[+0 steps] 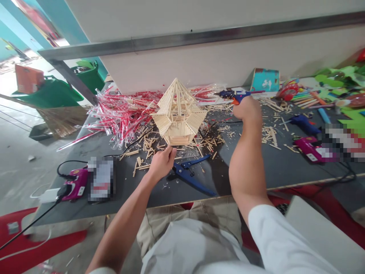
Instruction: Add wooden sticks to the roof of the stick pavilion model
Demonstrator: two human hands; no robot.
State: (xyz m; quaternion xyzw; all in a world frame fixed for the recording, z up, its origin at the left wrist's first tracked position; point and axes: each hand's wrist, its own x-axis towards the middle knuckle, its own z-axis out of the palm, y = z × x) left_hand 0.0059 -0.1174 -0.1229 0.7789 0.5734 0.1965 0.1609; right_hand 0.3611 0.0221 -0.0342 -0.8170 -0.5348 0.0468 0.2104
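A small pavilion-like model (178, 118) built of thin wooden sticks, with a pointed roof, stands mid-table. My left hand (163, 163) is closed, thumb and fingers pinching its lower front edge. Off to the right, my right hand (247, 108) grips a blue hot glue gun (232, 93) with an orange trigger, its nozzle pointing left, apart from the model. Blue-handled cutters (194, 177) lie on the table just right of my left hand. Short cut sticks (148, 146) are scattered around the model's base.
Plastic-wrapped red-and-white sticks (122, 118) pile up at the back left. Magenta power sockets (76, 183) with cords and a blurred phone-like item (102, 180) lie at left. A second blue glue gun (303, 123) and another magenta socket (313, 149) are at right. A wall closes the back.
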